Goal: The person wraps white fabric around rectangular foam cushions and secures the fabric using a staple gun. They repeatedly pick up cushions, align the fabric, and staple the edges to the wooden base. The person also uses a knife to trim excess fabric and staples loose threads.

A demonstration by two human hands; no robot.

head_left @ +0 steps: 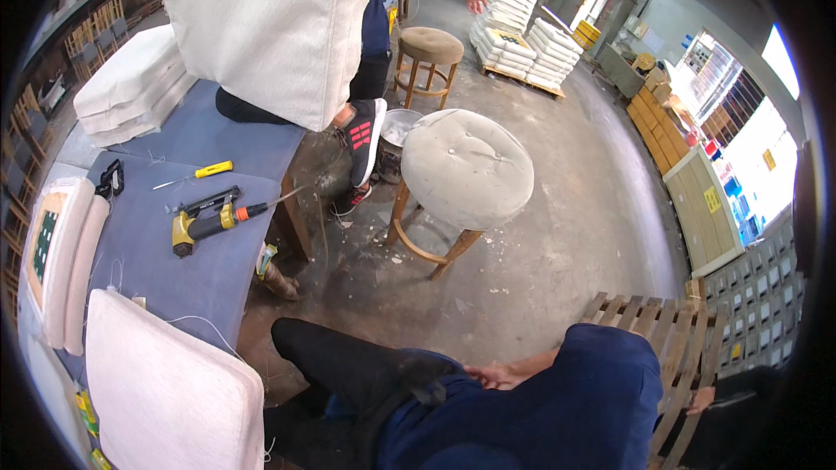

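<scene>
My right hand is at my lap, by the hem of my dark blue shirt. Its fingers look curled, and the shirt partly covers them; whatever they hold, if anything, is hidden. A dark, blurred shape lies on my lap just left of it. My left hand does not show. Nearest on my left, a white cushion leans against the table. On the blue-grey tabletop lie a yellow-black staple gun with an orange-tipped hose fitting and a yellow-handled screwdriver.
A co-worker's leg and shoe show behind a big upright white cushion. A tufted round stool stands ahead, a brown stool behind it. Wrapped stacks rise farther back. Wooden slats and another person's hand are at right.
</scene>
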